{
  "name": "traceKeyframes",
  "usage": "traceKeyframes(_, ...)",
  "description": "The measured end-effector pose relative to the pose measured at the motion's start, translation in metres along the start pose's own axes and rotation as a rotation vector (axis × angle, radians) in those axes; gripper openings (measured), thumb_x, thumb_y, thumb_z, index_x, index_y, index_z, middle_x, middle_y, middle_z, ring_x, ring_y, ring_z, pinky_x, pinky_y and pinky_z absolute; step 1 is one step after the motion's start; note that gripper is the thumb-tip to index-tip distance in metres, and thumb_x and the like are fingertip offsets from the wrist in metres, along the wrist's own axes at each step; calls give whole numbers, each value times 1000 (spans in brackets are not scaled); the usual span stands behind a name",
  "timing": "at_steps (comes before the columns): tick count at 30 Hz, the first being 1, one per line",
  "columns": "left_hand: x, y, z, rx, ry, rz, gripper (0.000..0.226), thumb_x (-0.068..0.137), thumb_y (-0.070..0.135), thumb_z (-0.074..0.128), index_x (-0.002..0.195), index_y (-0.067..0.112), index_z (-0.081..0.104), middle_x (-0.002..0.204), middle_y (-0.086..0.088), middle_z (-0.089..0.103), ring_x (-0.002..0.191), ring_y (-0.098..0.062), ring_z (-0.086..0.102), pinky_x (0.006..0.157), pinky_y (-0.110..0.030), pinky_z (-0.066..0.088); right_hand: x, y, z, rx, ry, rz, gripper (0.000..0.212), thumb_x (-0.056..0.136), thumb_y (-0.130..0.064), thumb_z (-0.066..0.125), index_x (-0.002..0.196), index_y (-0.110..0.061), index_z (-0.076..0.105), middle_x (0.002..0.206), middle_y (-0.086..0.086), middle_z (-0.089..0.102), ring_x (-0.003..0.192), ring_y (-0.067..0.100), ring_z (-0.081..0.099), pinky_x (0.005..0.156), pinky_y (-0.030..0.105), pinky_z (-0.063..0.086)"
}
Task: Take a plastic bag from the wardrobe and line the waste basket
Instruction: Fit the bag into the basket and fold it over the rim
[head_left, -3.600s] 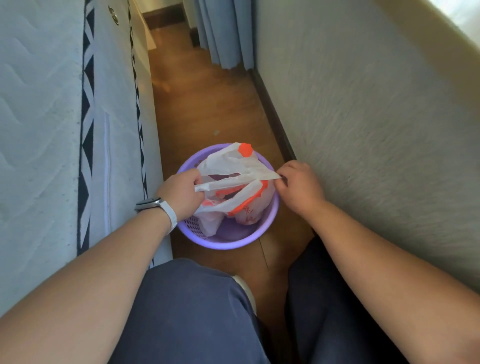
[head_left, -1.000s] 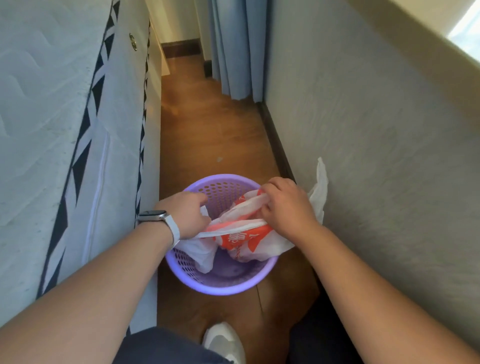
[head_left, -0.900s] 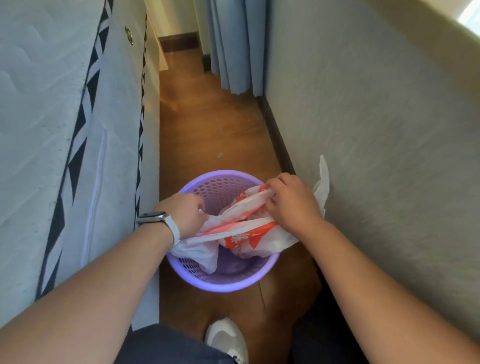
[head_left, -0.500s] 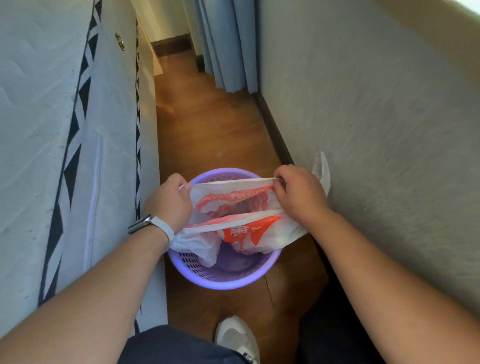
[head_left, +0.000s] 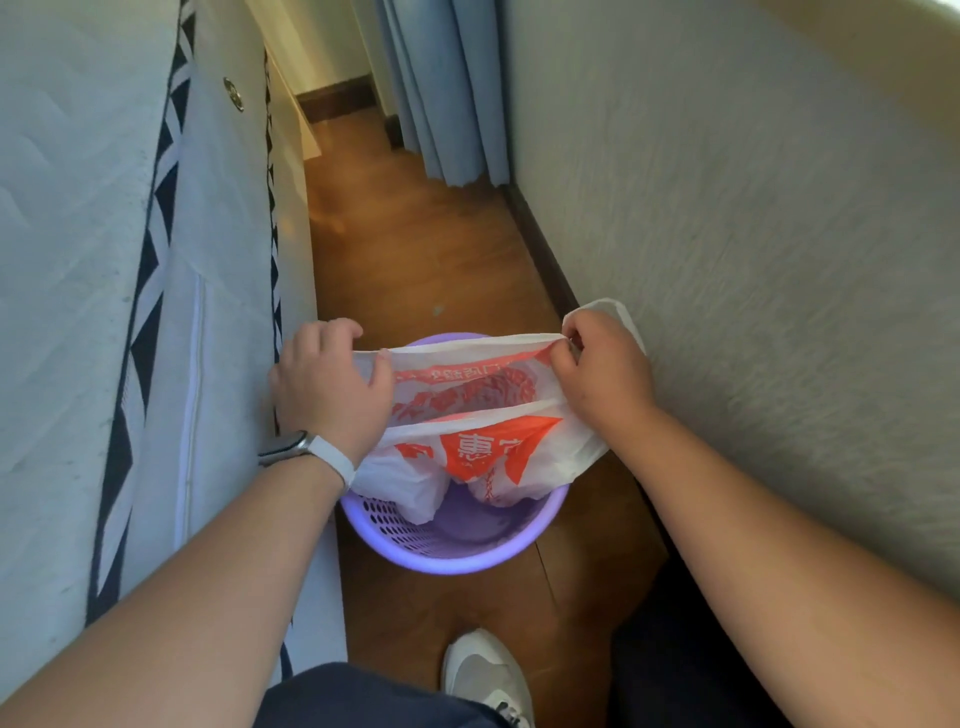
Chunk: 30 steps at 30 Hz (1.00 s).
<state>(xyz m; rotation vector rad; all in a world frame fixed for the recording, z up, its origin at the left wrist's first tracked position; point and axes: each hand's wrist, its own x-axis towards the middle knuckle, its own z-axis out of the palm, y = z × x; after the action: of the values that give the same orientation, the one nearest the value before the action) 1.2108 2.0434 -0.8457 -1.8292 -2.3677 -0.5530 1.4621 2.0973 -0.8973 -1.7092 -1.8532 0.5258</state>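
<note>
A purple perforated waste basket (head_left: 457, 548) stands on the wooden floor between a mattress and a wall. A white plastic bag (head_left: 483, 447) with orange print hangs into it, its mouth stretched wide above the far rim. My left hand (head_left: 327, 392) grips the bag's left edge by the mattress; a watch with a white strap sits on that wrist. My right hand (head_left: 602, 371) pinches the bag's right edge near the wall, and a white handle loop sticks out behind its fingers. The bag's bottom lies bunched inside the basket.
A white mattress (head_left: 104, 312) with black triangle trim stands close on the left. A textured wall (head_left: 753, 260) with a dark baseboard runs along the right. Blue curtains (head_left: 447, 88) hang at the far end. My white shoe (head_left: 488, 675) rests on the floor below the basket.
The bag went from crumpled between my hands to pulled open. Both hands moved apart and toward the basket's far rim, stretching the mouth across it.
</note>
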Motion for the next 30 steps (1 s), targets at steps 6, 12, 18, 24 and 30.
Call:
traceKeyframes(6,-13,25,18,-192,-299,492,26,88,24,45,93,13,68,92,-5,66,90,-28,59,76,-43,50,-5,-17,-5,-1,70,-169,27,82,-13,64,108,-10,65,105,10,63,98,27,57,83,40,48)
traceKeyframes(12,-18,3,42,-176,-489,319,27,92,21,51,114,20,66,117,-2,67,109,-24,58,91,-41,48,-21,-27,12,-43,-152,-432,11,88,-19,58,89,-13,67,88,3,66,81,22,59,69,40,52)
traceKeyframes(18,-22,-11,55,-38,-566,288,48,80,32,58,128,26,55,133,0,54,126,-25,46,105,-42,40,-26,-22,33,-249,-367,-460,20,87,-25,55,98,-15,69,107,4,66,99,25,58,81,39,50)
traceKeyframes(24,-12,-15,52,41,-261,240,61,73,34,69,129,21,48,125,-5,52,119,-29,46,102,-43,38,-16,-21,38,-329,-273,-403,52,82,-29,61,132,-19,52,130,7,53,121,29,47,103,43,37)
traceKeyframes(30,4,-27,70,42,-340,179,82,75,40,70,144,21,31,147,-6,37,139,-27,29,113,-46,31,8,-21,46,-279,-319,-321,77,83,-40,67,148,-26,28,149,5,37,137,28,34,115,44,31)
